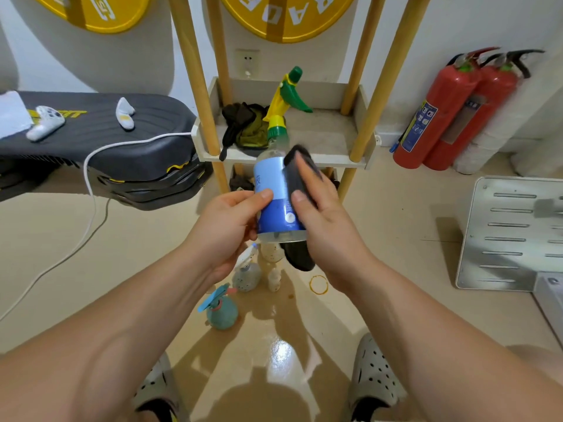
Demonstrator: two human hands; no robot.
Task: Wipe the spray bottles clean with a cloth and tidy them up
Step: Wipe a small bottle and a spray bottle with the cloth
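Here, in front of the wooden shelf (pixel 335 132), a person's left hand (pixel 231 220) grips the lower half of a blue-labelled spray bottle (pixel 274 193) while the right hand (pixel 323 220) clasps a dark cloth (pixel 297 175) against its side. Several smaller bottles (pixel 246 277) stand on the floor (pixel 91 254) before the shelf, apparently unwiped; most of the cleaning, and all the tidying, seems left.

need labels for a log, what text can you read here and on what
"RACE", upside down, third letter unsure: right yellow sign.
Left yellow sign: white marks cut off by the frame, unreadable.
Bench: yellow letters half hidden, unreadable.
Bottle label: white print, blurred.
Extinguisher label: too small to read.
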